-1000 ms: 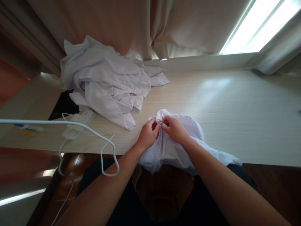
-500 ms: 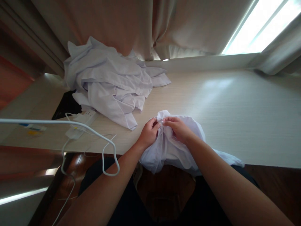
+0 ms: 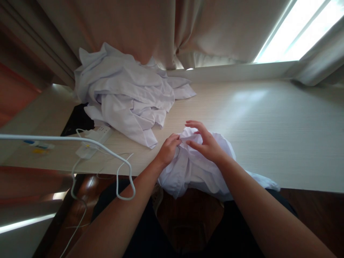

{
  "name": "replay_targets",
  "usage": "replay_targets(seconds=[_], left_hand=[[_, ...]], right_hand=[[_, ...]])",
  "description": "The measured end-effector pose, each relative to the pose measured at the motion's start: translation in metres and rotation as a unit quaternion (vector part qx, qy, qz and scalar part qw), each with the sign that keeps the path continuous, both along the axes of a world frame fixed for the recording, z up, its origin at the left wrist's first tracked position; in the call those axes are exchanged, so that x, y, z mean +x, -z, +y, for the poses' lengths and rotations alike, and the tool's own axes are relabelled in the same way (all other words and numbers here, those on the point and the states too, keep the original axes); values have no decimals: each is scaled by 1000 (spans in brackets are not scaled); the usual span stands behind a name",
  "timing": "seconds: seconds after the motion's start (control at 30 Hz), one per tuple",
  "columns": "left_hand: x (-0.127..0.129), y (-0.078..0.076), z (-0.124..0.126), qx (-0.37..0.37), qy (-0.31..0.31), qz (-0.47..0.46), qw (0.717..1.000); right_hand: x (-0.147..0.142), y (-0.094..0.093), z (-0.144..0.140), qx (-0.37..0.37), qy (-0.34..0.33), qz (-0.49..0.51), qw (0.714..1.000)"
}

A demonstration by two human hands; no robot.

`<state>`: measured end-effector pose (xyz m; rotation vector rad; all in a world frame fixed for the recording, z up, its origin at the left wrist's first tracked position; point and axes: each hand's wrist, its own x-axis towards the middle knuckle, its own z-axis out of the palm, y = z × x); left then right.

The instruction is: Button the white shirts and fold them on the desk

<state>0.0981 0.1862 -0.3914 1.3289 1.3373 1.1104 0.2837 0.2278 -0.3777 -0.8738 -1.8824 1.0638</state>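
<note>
A bunched white shirt (image 3: 199, 175) lies over the near edge of the table and hangs down toward my lap. My left hand (image 3: 170, 147) is closed, pinching the cloth at the shirt's upper left part. Above the same cloth is my right hand (image 3: 204, 141), its thumb and forefinger spread wide with nothing held between them. The lower fingers of that hand are partly hidden, so I cannot tell whether they touch the fabric.
A heap of white shirts (image 3: 129, 89) lies at the back left of the pale table (image 3: 268, 136). Beside it are a black flat item (image 3: 76, 120) and a power strip (image 3: 94, 141). A white cable (image 3: 107, 153) crosses the left foreground. Curtains (image 3: 134, 25) hang behind.
My right hand has let go of the cloth, opening its fingers and lifting slightly. My left hand keeps its pinch on the shirt, whose top has loosened a little.
</note>
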Motion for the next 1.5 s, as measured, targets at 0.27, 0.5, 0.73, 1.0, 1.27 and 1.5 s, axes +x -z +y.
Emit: replay_targets(seconds=[0.27,0.5,0.73,1.0,1.27,1.5], left_hand=[[-9,-15,-2,-37,122,-20,992],[-19,-23,-2,-62,223,13,973],[-24,-23,0,14,220,71,973],[-19,-27,-4,-29,181,-4,983],[-17,-27,-3,-29,165,-19,986],[-17,-26,-3,-29,153,-17,988]], right_hand=[[12,7,11,-56,-54,-82,994],[16,8,14,-154,-65,-23,986],[17,1,12,-181,-70,-10,981],[18,-1,11,-199,-137,-1,970],[20,-2,12,-215,-135,-11,967],[23,-3,14,-200,-140,-8,970]])
